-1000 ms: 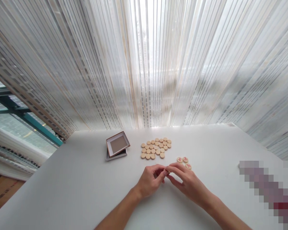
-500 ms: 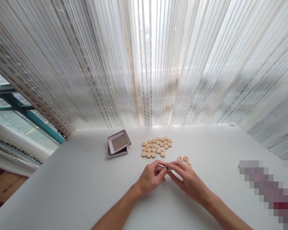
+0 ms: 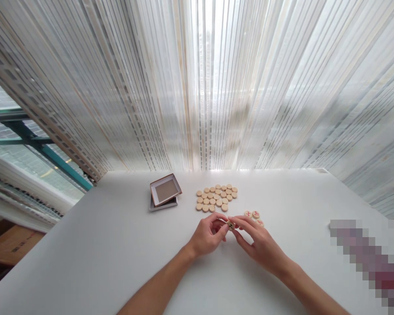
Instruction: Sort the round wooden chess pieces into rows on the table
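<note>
My left hand (image 3: pixel 208 235) pinches a round wooden xiangqi piece (image 3: pixel 230 225) between thumb and fingers, its dark-marked face showing. From the other side my right hand (image 3: pixel 259 243) has its fingertips at the same piece, the index finger at its upper edge and the thumb lower down. Both hands are just above the white table. Right beyond my right hand lie three xiangqi pieces (image 3: pixel 256 214) with red characters facing up, one partly behind my fingers. Farther away, several pale blank-topped pieces (image 3: pixel 212 195) lie in uneven rows.
Left of the rows, a shallow open box lid (image 3: pixel 154 195) rests tilted on a grey box base (image 3: pixel 154 208). The white table (image 3: pixel 118 245) ends at a strip curtain (image 3: pixel 190 109). A cardboard box (image 3: pixel 16 243) is at the far left. A pixelated area covers the right side.
The view has shifted slightly, moving the scene a little right and up. My fingers have turned the piece a little, and its marked face shows more clearly.
</note>
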The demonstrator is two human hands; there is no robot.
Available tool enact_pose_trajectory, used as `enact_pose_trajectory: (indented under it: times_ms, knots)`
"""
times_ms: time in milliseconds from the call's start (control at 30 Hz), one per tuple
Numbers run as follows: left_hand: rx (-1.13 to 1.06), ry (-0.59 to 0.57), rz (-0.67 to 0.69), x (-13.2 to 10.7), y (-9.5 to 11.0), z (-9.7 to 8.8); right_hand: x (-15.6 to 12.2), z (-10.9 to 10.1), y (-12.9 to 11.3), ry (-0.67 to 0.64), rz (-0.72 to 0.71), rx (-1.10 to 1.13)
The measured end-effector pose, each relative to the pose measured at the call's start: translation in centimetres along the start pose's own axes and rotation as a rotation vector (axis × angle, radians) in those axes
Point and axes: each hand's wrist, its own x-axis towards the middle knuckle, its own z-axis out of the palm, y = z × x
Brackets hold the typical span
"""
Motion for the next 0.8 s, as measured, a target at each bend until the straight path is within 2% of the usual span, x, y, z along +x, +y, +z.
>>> enact_pose_trajectory:
  times_ms: [133, 533, 800]
  knots:
    - [-0.003, -0.005, 0.019, 0.09, 0.16, -0.04, -0.08, 0.15, 0.01, 0.041, -0.029, 0.013]
    - [-0.020, 0.059, -0.006, 0.12, 0.03, -0.08, 0.01, 0.09, -0.14, 0.021, -0.016, 0.018]
    - [-0.027, 0.042, -0.015, 0.20, 0.03, -0.23, -0.01, 0.36, -0.24, 0.040, -0.033, 0.021]
